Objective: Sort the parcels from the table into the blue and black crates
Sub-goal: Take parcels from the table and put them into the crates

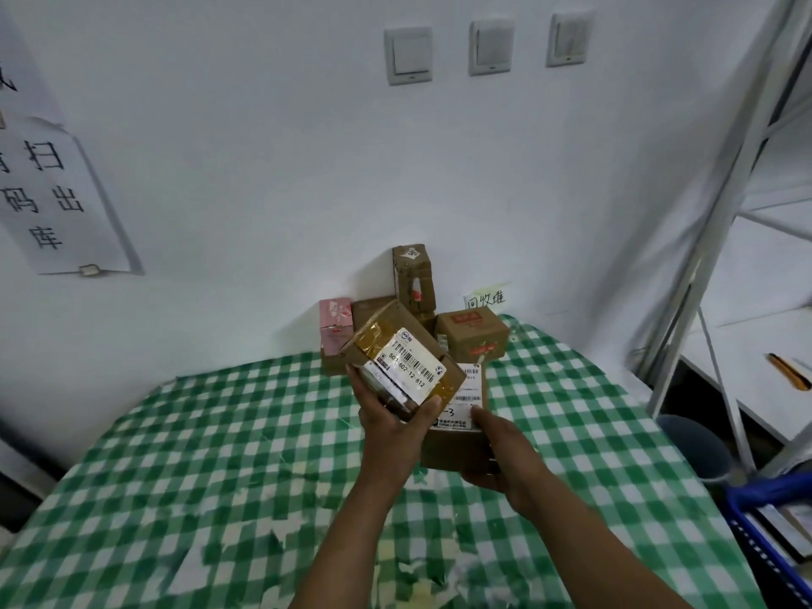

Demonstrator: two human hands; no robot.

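Head view: 2 cardboard parcels are held above the green-checked tablecloth. The left hand grips a glossy tape-wrapped, barcode-labelled parcel. The right hand grasps a plain brown labelled parcel, touching the first. At least 4 more boxes pile against the white wall, which carries 3 square switches. A blue crate edges in at right.

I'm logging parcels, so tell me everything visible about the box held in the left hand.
The taped box is brown cardboard, wrapped in glossy yellowish tape, with a white barcode label ending 12-812 on its upturned face. It is tilted, held above the checked tablecloth by the left hand, thumb and fingers gripping its near edges.
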